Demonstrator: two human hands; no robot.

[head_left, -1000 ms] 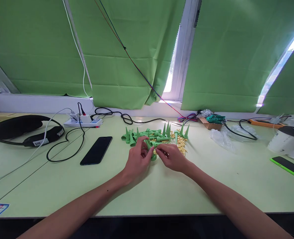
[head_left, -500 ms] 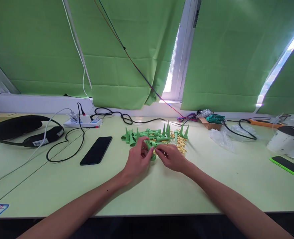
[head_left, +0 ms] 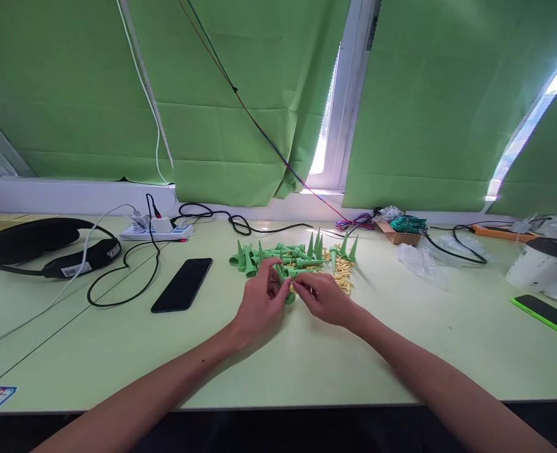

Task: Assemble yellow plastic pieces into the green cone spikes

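My left hand (head_left: 265, 292) is closed around a green plastic spike (head_left: 281, 272), its cone rising between thumb and forefinger. Close beside it, the thumb and forefinger of my right hand (head_left: 324, 296) are pinched together at the left hand's fingertips. Whatever they pinch is mostly hidden; a small pale yellow bit shows there. Behind both hands lies a pile of green spikes (head_left: 301, 253), some standing on their bases, others on their sides. Small yellow plastic pieces (head_left: 343, 274) are heaped to the right of the pile, partly behind my right hand.
A black phone (head_left: 182, 285) lies left of my hands. Further left are a black headset-like band (head_left: 82, 259) and a power strip (head_left: 158, 231) with cables. To the right are crumpled plastic bags (head_left: 420, 264), a small cardboard box (head_left: 398, 235) and a green-edged device (head_left: 549, 318).
My right hand's fingertips have shifted very slightly left, toward my left hand. Everything else stays in place.
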